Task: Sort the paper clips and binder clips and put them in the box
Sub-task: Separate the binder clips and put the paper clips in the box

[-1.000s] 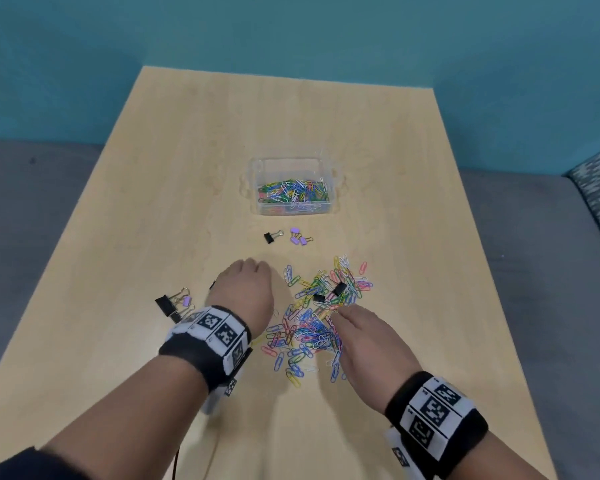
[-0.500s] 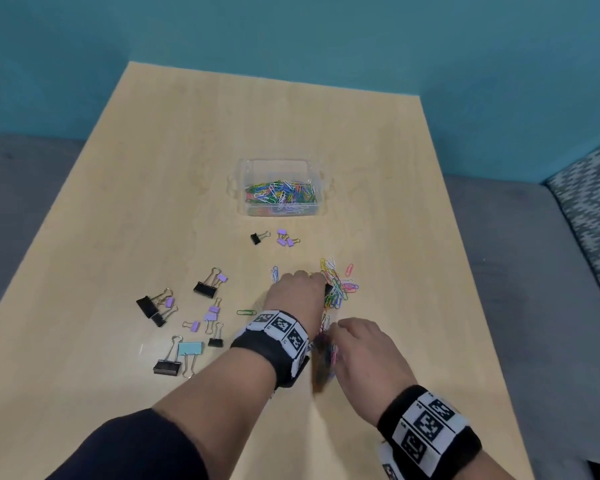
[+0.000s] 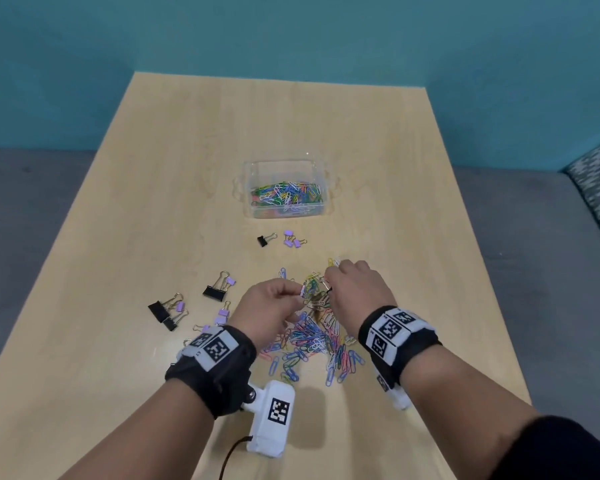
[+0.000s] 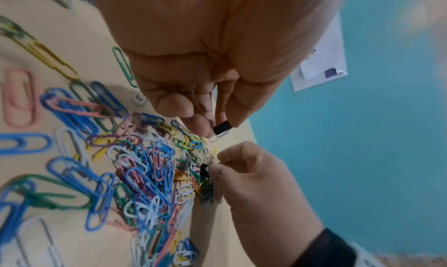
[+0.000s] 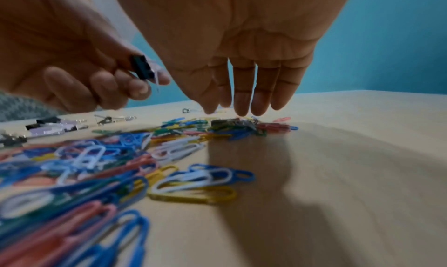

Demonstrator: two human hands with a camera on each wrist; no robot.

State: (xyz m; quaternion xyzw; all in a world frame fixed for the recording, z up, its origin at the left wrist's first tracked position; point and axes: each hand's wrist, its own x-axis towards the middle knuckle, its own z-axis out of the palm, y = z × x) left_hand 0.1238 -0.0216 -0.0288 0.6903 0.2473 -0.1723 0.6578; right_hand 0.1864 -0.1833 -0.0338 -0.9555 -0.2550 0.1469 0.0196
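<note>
From the head view, our box (image 3: pixel 284 188) at the far centre already held many paper clips; binder clips (image 3: pixel 215 289) lay left on the worktop (image 3: pixel 413 202), a pile (image 3: pixel 312 341) near us.

Left wrist: our left hand (image 4: pixel 205 70) pinched a black clip (image 4: pixel 222 128).

Right wrist: our right hand (image 5: pixel 241 61) hung spread over the pile, holding nothing we could see.

Even, soft overhead light; the bench (image 3: pixel 187 168) shows only faint shadows in the head view. Both wrist views bend at the edges, with nearest paper clips (image 5: pixel 72 223) blurred and a dark shadow (image 5: pixel 266 175) under the right hand.
</note>
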